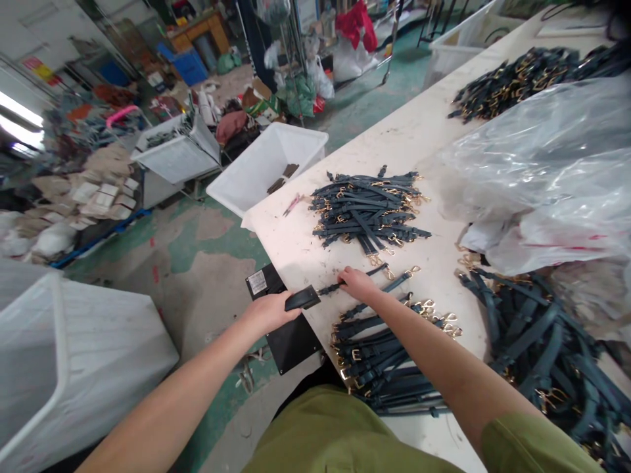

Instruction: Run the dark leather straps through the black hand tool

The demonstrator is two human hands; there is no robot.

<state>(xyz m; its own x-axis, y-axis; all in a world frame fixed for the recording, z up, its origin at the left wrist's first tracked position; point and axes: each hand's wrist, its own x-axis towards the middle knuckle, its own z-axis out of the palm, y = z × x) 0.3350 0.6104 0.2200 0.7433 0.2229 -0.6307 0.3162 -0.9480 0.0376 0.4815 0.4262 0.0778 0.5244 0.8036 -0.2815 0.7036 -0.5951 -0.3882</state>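
Olive-green shirt (pixel 340 433), wearer's own, nearest.

Row of blue-grey straps (pixel 384 378), gold-coloured hardware, laid side by side on the table (pixel 419 141), partly beneath the right forearm.

Loose heap of similar straps (pixel 542 328), tangled, at the table's right.

Black panel (pixel 290 348), with white label, below the table edge.

Left hand (pixel 269 312): closed, thumb and fingers gripping a flat black piece (pixel 302 298) by its near end, at the table edge.

Right hand (pixel 357 284): fingers bunched, pinching a dark strap (pixel 330 289); exact finger placement too small to tell. Strap runs between the two hands, just above or on the table edge, one end meeting the black piece; whether joined to it, cannot tell.

Pile of straps (pixel 369 207), gold clasps, crisscrossed, beyond the right hand.

Snips (pixel 293 205), pinkish handles, just left of that pile.

Clear plastic sheeting (pixel 547 144), crumpled, right.

White bin (pixel 227 187), beside the table, brown pieces (pixel 283 177) inside.

Further strap pile (pixel 517 79), far right of tabletop.
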